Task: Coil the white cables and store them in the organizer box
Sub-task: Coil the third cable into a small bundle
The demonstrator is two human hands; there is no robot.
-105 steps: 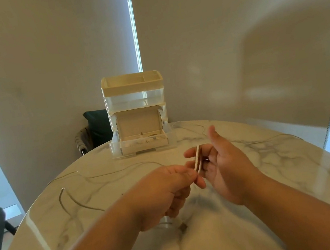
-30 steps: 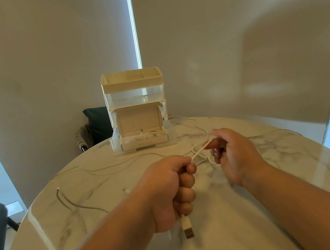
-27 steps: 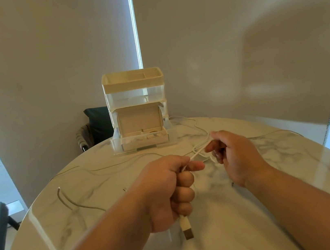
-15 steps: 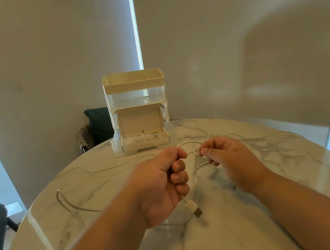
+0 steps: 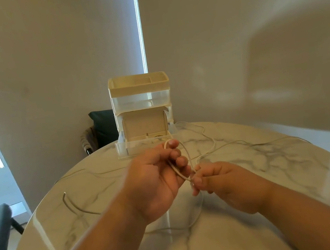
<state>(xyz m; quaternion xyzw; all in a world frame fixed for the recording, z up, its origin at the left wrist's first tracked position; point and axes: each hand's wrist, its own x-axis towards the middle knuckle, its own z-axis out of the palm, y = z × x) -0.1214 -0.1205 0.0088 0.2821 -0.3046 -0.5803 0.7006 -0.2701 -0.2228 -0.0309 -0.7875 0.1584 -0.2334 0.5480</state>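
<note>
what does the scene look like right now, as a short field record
left hand: holds a loop of the white cable over curled fingers
right hand: pinches the same cable at the loop's lower end
cable tail: trails over the marble table toward the organizer box
organizer box: upright at the table's far edge
stage: cable not yet boxed

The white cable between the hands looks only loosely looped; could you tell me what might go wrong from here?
1. The loop of white cable hangs on fingertips of the left hand, with the right hand pinching the crossing; it could slip off and uncoil.
2. Its free length trails over the table to the base of the organizer box; pulling might snag it there.
</note>
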